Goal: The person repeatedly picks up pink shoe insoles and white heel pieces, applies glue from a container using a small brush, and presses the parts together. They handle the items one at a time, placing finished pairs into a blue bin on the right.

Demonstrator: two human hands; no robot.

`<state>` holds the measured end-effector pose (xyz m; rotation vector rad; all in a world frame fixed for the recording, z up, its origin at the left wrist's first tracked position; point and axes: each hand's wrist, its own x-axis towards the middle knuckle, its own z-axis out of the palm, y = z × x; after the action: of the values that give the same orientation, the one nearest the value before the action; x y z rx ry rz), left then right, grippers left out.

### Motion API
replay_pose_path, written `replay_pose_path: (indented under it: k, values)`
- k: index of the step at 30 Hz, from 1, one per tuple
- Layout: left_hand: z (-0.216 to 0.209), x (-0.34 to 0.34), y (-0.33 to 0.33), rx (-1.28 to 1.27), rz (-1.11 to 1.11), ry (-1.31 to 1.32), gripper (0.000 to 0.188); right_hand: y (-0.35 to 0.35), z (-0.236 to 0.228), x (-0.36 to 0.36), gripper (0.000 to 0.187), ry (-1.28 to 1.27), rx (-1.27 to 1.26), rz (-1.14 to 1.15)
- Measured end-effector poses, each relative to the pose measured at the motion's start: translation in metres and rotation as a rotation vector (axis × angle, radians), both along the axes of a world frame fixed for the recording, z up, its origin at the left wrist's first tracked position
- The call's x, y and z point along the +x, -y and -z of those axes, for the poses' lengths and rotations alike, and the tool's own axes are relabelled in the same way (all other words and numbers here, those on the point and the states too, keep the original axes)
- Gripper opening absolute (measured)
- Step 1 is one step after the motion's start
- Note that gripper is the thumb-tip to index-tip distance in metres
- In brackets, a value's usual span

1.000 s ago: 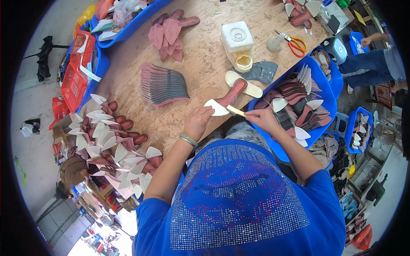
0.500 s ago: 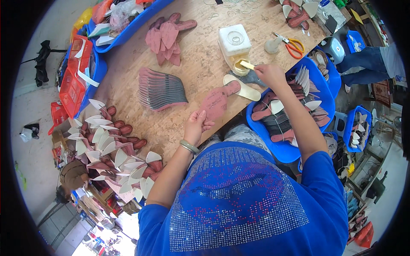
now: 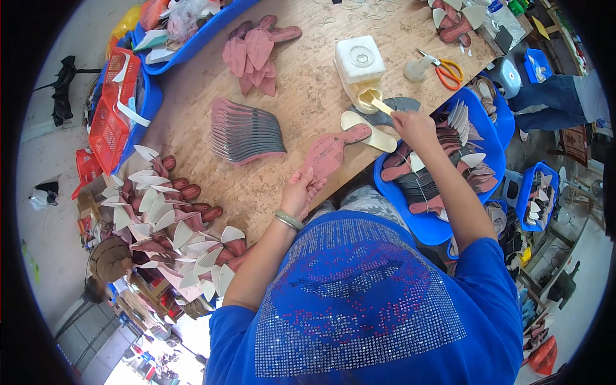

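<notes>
My left hand (image 3: 304, 192) pinches the wide end of a reddish-brown insole (image 3: 326, 156) at the table's near edge. The insole's narrow end points away from me, over a cream-coloured sole-shaped piece (image 3: 378, 137). In my right hand (image 3: 416, 129) is a pale flat stick (image 3: 383, 107), gripped at its near end. The stick's far end is at the yellowish open mouth of a white glue container (image 3: 360, 64); its tip is hard to make out. Beside the container a dark flat piece (image 3: 405, 104) lies partly under my right hand.
A fanned stack of insoles (image 3: 249, 133) and a loose pile (image 3: 253, 54) lie on the table. Insoles with white flaps (image 3: 170, 215) crowd its left edge. Orange-handled pliers (image 3: 449, 75) and a small bottle (image 3: 417, 68) are far right. A blue basin (image 3: 401, 212) of bundled insoles stands right.
My right hand has drawn slightly back toward me, and more of the stick shows. The left hand still holds the insole. The whole view has shifted a little.
</notes>
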<state>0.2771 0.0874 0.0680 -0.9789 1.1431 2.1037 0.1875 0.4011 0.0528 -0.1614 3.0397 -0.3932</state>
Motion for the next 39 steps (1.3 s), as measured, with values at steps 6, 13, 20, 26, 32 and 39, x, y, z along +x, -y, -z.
replay_pose_path:
  k: [6,13,20,26,32,39]
  values:
    - [0.005,0.000,0.006,0.048,0.015,0.033,0.013,0.016,-0.006,0.083,0.022,0.411,-0.845,0.377]
    - [0.013,0.000,0.012,0.088,-0.017,0.077,0.015,0.062,-0.002,0.102,0.023,0.443,-1.117,0.296]
    - [0.022,0.000,0.016,0.120,-0.113,0.167,0.014,0.054,0.040,0.095,0.025,0.311,-0.841,0.461]
    - [0.022,-0.011,0.028,-0.025,0.131,0.011,0.018,0.028,0.042,0.093,0.024,0.264,-0.586,0.549]
    - [0.016,-0.030,0.035,-0.315,0.488,-0.246,0.022,0.025,0.058,0.059,0.022,0.173,-0.405,0.441]
    - [0.010,-0.024,0.023,-0.553,0.544,-0.443,0.019,0.046,0.018,0.040,0.022,0.169,-0.412,0.207]
